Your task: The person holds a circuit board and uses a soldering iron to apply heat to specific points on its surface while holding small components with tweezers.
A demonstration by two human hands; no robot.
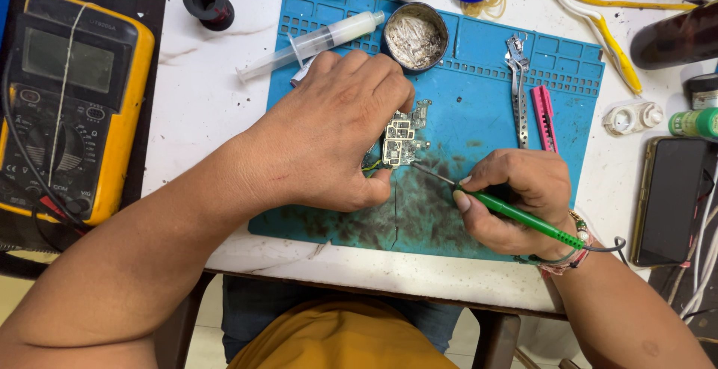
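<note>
My left hand [340,133] pinches a small circuit board [404,137] and holds it down on the blue work mat [486,62]. My right hand [512,201] grips a green-handled soldering iron [523,218] like a pen. Its metal tip touches the board's lower right edge. A thin wire shows under my left fingers by the board's left side.
A yellow multimeter [71,103] lies at the left. On the mat are a syringe [314,40], a round tin [415,36], metal tweezers [517,88] and a pink tool [544,118]. A phone [669,197], small bottles and cables crowd the right edge.
</note>
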